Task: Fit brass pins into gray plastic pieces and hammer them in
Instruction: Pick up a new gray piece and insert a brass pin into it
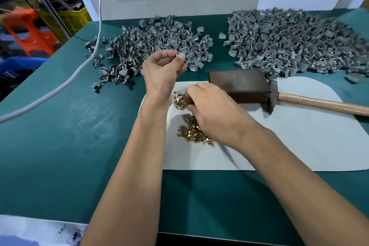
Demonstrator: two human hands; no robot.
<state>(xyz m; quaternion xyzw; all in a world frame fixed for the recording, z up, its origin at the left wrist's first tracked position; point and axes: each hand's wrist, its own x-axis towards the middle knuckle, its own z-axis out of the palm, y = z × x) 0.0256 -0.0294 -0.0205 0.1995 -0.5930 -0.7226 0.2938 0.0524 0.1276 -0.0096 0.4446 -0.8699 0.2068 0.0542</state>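
One gray plastic piece [181,55] sits pinched between thumb and fingertips of my left hand [162,72], lifted clear of the table, just in front of the near edge of the left heap. My right hand [211,109] is down on the white mat [299,142], fingers curled onto the brass pins [194,131]; whether they actually grip a pin, cannot tell, the fingertips are hidden under the hand. Pins: two loose scatters, a small one [179,102] just left of my right fingers, a larger one under and behind the right palm; too many and too small to count. Gray pieces: two heaps along the far edge of the table, left heap [151,46] looser with strays trailing toward the left edge, right heap [295,42] denser and larger; uncountable. One dark metal block [239,84] on the mat's far side, just right of my right hand. One hammer [311,102], head touching the block's right end, wooden handle running off toward the right edge. Green table surface [69,146]. One white cable [65,84] crosses the far left corner.
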